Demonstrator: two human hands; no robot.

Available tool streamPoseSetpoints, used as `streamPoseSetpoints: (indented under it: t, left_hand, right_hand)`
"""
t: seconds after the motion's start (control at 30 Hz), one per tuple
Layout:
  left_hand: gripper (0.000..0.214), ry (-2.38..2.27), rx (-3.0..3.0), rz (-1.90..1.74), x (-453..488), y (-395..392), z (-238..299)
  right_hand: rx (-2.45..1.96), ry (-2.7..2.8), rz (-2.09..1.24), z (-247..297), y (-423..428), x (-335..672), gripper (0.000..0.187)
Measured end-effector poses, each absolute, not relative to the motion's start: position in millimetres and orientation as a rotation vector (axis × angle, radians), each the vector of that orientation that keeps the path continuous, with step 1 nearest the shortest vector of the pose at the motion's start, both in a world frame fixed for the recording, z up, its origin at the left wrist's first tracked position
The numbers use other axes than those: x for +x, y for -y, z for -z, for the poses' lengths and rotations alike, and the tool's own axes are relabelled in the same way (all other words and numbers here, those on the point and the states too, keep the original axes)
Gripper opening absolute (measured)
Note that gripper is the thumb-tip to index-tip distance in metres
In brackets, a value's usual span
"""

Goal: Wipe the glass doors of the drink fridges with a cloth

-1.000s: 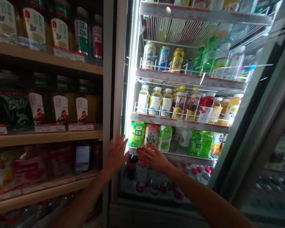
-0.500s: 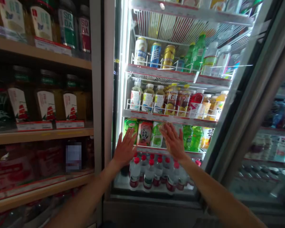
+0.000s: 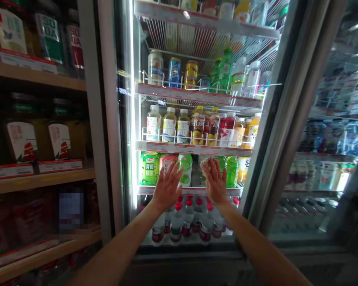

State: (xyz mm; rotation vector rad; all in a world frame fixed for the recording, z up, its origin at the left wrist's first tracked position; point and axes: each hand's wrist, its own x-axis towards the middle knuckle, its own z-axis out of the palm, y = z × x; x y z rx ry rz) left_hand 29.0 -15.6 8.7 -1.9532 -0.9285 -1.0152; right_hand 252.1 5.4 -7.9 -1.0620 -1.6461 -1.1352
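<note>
My left hand (image 3: 167, 184) is raised with its fingers spread, palm toward a pink-labelled bottle (image 3: 166, 160) and a light green bottle (image 3: 185, 166) on a lit fridge shelf (image 3: 143, 190). My right hand (image 3: 216, 182) is up beside it, fingers stretched upward in front of a whitish bottle (image 3: 204, 163). Neither hand holds anything. A green juice bottle (image 3: 149, 169) stands left of my left hand. Dark green bottles (image 3: 232, 171) stand right of my right hand.
Red-capped water bottles (image 3: 177, 222) fill the shelf below my hands. Tea bottles (image 3: 169, 125) and cans (image 3: 174, 71) sit on the shelves above. The fridge's glass door (image 3: 274, 131) stands open at the right. Wooden shelves (image 3: 41, 178) with jars run along the left.
Both hands have risen from the shelf's front rail and moved right, now side by side before the bottles. The view has shifted right, so the fridge sits more in the centre.
</note>
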Motion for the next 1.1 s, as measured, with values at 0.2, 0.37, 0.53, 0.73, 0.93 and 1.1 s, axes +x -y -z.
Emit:
streamPoseSetpoints:
  t: [0.2,0.37,0.53,0.73,0.93,1.1]
  left_hand:
    - [0.057,0.888,-1.982,1.025,43,8,-4]
    - [0.055,0.881,-1.996,1.047,56,5,-2]
    - [0.055,0.848,-1.999,1.050,57,3,-1]
    - [0.054,0.888,-1.956,1.084,52,1,0]
    - [0.058,0.937,-1.923,1.068,38,4,13]
    - [0.066,1.045,-1.899,1.082,15,5,15]
  right_hand:
    - [-1.082,1.727,1.141,28,-2,284,0.044]
    - [-1.297,1.345,1.001,22,-10,321,0.051]
    - [-1.295,1.289,0.916,40,-8,363,0.053]
    - [-1.264,1.184,0.938,35,-11,341,0.062]
    - [-1.298,1.416,0.976,50,0,318,0.061]
    - [-1.292,1.203,0.952,38,-7,302,0.065]
